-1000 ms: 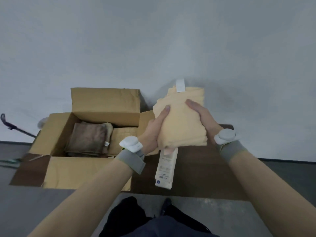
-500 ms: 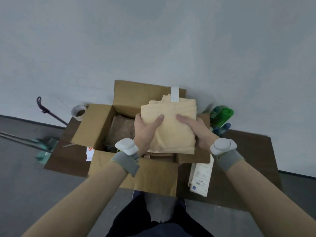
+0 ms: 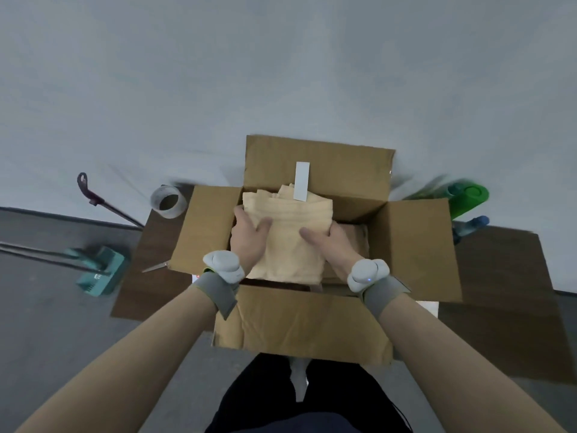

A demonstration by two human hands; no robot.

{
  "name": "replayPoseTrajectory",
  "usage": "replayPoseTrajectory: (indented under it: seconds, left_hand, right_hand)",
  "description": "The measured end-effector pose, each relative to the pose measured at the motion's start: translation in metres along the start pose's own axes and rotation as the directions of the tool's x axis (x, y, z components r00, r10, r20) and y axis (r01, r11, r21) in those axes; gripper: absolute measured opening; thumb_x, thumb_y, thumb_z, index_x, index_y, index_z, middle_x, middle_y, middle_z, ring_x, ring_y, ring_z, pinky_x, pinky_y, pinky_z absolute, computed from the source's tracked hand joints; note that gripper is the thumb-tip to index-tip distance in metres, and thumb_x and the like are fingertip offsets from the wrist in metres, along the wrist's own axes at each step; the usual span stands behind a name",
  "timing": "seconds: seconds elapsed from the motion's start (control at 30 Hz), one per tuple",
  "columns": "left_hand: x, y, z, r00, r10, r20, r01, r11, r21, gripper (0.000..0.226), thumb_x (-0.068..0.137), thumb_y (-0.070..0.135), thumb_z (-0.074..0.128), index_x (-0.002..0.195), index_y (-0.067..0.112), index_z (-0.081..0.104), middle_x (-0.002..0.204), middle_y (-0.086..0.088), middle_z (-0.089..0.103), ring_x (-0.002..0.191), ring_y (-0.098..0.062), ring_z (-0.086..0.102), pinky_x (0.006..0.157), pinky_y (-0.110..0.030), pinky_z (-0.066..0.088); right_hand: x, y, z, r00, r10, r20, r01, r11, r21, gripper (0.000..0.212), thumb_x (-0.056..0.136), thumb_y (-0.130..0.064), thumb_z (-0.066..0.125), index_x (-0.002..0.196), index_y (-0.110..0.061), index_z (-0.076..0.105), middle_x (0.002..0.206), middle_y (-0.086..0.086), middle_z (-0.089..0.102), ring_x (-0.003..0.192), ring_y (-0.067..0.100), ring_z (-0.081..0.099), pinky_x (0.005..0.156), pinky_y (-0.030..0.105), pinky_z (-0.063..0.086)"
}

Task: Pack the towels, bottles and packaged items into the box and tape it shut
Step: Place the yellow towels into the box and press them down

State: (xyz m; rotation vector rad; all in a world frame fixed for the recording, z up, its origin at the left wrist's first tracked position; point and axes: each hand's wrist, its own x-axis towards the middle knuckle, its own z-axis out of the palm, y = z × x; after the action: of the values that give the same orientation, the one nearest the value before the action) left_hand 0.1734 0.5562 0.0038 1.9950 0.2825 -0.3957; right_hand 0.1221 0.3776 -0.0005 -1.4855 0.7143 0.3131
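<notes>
Folded cream terry towel [image 3: 287,232]: soft, light, floppy; support both side edges. Left hand [image 3: 249,237] and right hand [image 3: 331,245] grasp it over open brown cardboard box [image 3: 299,320].

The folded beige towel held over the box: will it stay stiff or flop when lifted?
Probably floppy: the towel is folded cloth, and the left hand and right hand grip both sides. Its loose layers at the far edge may slide apart if one hand lets go.

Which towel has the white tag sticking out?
The pale cream towel gripped by the left hand and right hand above the box; the tan towel lying inside shows none.
</notes>
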Motion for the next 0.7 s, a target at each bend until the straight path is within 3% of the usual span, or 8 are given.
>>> replayPoseTrajectory:
  seconds: [0.17, 0.27, 0.33, 0.4, 0.47, 0.53, 0.6, 0.7]
  left_hand:
    - [-0.003, -0.001, -0.003, 0.995, 0.090, 0.048, -0.099, 0.964, 0.247, 0.066, 0.100, 0.010, 0.055, 0.154, 0.004, 0.017, 0.149, -0.019, 0.042, 0.137, -0.036, 0.043, 0.112, -0.045, 0.039]
    - [-0.009, 0.001, -0.002, 0.959, 0.281, 0.029, -0.264, 0.853, 0.450, 0.082, 0.090, -0.006, 0.053, 0.159, 0.003, 0.008, 0.152, -0.021, 0.029, 0.142, -0.033, 0.028, 0.119, -0.038, 0.026]
    - [-0.008, 0.006, -0.002, 0.881, 0.469, 0.062, -0.405, 0.681, 0.610, 0.085, 0.082, -0.013, 0.050, 0.158, 0.003, 0.016, 0.154, -0.024, 0.025, 0.144, -0.037, 0.024, 0.122, -0.041, 0.023]
    - [-0.005, 0.010, -0.002, 0.803, 0.557, 0.211, -0.528, 0.502, 0.685, 0.082, 0.078, -0.014, 0.049, 0.155, 0.005, 0.029, 0.155, -0.024, 0.024, 0.146, -0.040, 0.022, 0.122, -0.044, 0.023]
    - [-0.001, 0.012, -0.001, 0.766, 0.509, 0.393, -0.627, 0.458, 0.630, 0.077, 0.080, -0.008, 0.052, 0.153, 0.007, 0.032, 0.161, -0.020, 0.018, 0.150, -0.035, 0.015, 0.123, -0.040, 0.017]
    - [0.003, 0.012, 0.000, 0.770, 0.354, 0.531, -0.634, 0.522, 0.571, 0.077, 0.090, 0.011, 0.057, 0.158, 0.008, 0.021, 0.167, -0.014, 0.004, 0.155, -0.028, 0.003, 0.124, -0.035, 0.008]
    - [0.008, 0.009, 0.001, 0.776, 0.202, 0.597, -0.605, 0.507, 0.615, 0.093, 0.094, 0.039, 0.061, 0.161, 0.009, 0.005, 0.168, -0.011, -0.012, 0.156, -0.027, -0.009, 0.126, -0.037, 0.002]
    - [0.016, 0.006, -0.002, 0.748, 0.044, 0.662, -0.620, 0.403, 0.673, 0.124, 0.086, 0.061, 0.067, 0.158, 0.008, -0.019, 0.163, -0.013, -0.030, 0.153, -0.029, -0.023, 0.127, -0.044, -0.003]
  right_hand:
    - [0.010, 0.016, 0.010, 1.000, 0.031, 0.006, -0.030, 0.996, -0.082, 0.031, 0.096, -0.027, 0.074, 0.122, -0.021, 0.058, 0.129, 0.005, 0.068, 0.119, 0.026, 0.065, 0.103, 0.045, 0.054]
    - [0.017, 0.021, 0.013, 0.999, 0.000, -0.042, -0.009, 0.973, -0.229, 0.064, 0.091, -0.034, 0.078, 0.144, -0.013, 0.048, 0.136, 0.006, 0.062, 0.129, 0.029, 0.059, 0.105, 0.046, 0.052]
    - [0.019, 0.021, 0.016, 0.992, -0.081, -0.100, 0.040, 0.931, -0.363, 0.098, 0.086, -0.038, 0.081, 0.162, -0.016, 0.023, 0.153, 0.010, 0.045, 0.139, 0.031, 0.048, 0.113, 0.045, 0.044]
    - [0.018, 0.019, 0.014, 0.964, -0.212, -0.157, 0.122, 0.886, -0.448, 0.110, 0.081, -0.036, 0.085, 0.164, -0.024, 0.013, 0.155, 0.010, 0.035, 0.137, 0.030, 0.045, 0.108, 0.038, 0.041]
    - [0.017, 0.019, 0.010, 0.920, -0.357, -0.162, 0.221, 0.815, -0.536, 0.105, 0.079, -0.032, 0.087, 0.162, -0.030, 0.023, 0.148, 0.006, 0.035, 0.129, 0.025, 0.048, 0.102, 0.032, 0.043]
    - [0.016, 0.018, 0.004, 0.890, -0.444, -0.100, 0.293, 0.726, -0.622, 0.085, 0.079, -0.030, 0.087, 0.153, -0.032, 0.043, 0.146, 0.003, 0.034, 0.131, 0.023, 0.045, 0.108, 0.037, 0.046]
    - [0.014, 0.016, -0.005, 0.879, -0.476, -0.012, 0.345, 0.653, -0.674, 0.067, 0.080, -0.034, 0.087, 0.141, -0.030, 0.058, 0.152, -0.001, 0.031, 0.140, 0.021, 0.036, 0.116, 0.037, 0.041]
    - [0.011, 0.014, -0.015, 0.895, -0.430, 0.119, 0.389, 0.624, -0.678, 0.073, 0.075, -0.040, 0.091, 0.142, -0.029, 0.062, 0.162, -0.006, 0.024, 0.149, 0.017, 0.027, 0.121, 0.035, 0.029]
